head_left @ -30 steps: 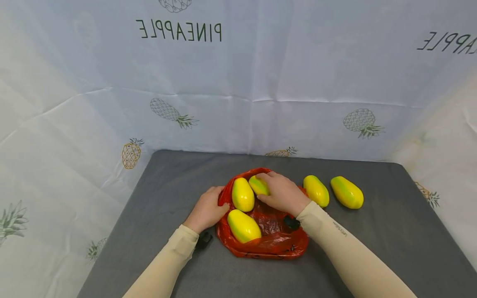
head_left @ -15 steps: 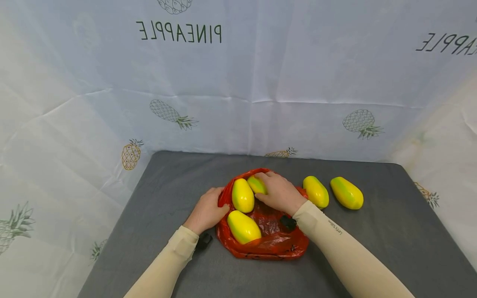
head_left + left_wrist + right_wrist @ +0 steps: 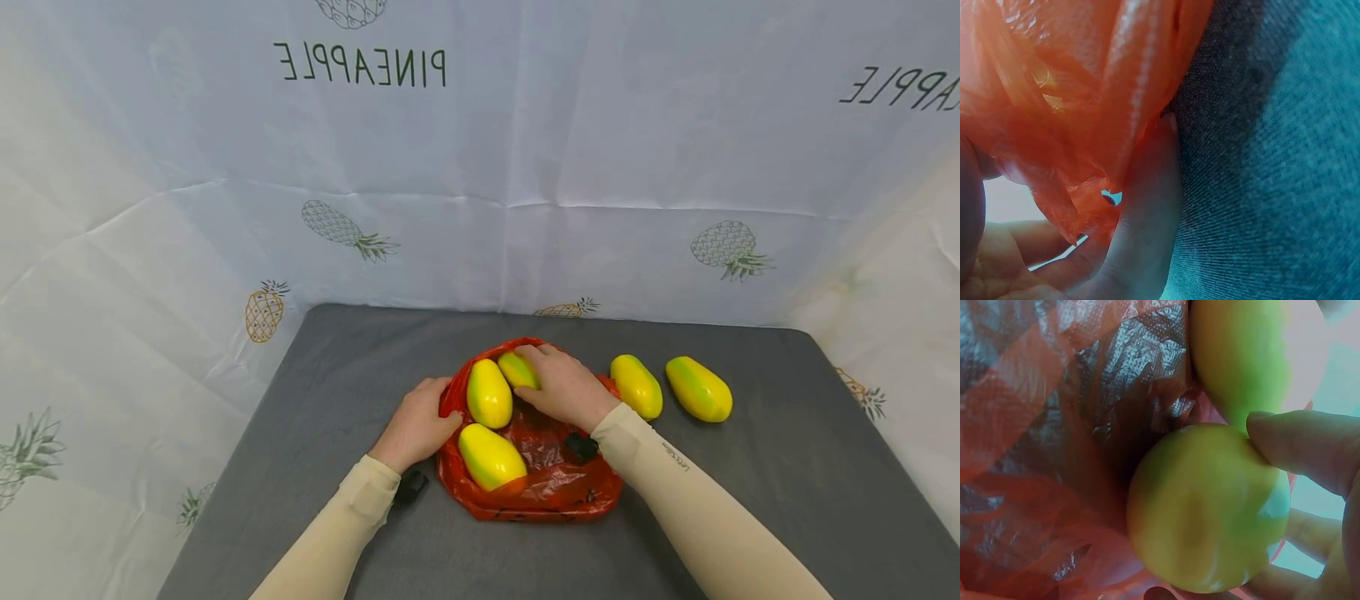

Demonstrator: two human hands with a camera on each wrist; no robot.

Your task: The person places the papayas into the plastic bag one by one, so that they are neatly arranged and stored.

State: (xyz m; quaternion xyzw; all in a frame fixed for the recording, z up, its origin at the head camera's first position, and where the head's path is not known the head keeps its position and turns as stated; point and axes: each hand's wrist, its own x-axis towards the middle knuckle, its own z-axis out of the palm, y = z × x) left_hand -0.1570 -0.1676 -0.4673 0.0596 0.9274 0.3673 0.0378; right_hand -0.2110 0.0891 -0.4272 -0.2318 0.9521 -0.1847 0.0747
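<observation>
A red plastic bag [image 3: 558, 492] lies with its mouth spread wide on the table. My left hand [image 3: 417, 425] holds the bag's left rim; in the left wrist view the thumb and fingers close round the crumpled bag [image 3: 1085, 125]. Inside the bag, two yellow-green mangoes [image 3: 490, 394] lie near that hand, one behind the other. At the bag's back, my right hand [image 3: 567, 390] grips a third mango [image 3: 517, 372], partly covered by the fingers. The right wrist view shows thumb and fingers around this mango [image 3: 1207, 509], close against another mango [image 3: 1250, 353].
Right of the bag, two more mangoes [image 3: 698, 389] lie on the grey-covered table [image 3: 787, 467]. A black wrist device [image 3: 410, 485] shows by the left wrist. A white curtain printed with pineapples [image 3: 600, 150] hangs behind the table.
My right hand and the mango in it have shifted very slightly left within the bag. The left hand and the other mangoes stay where they were.
</observation>
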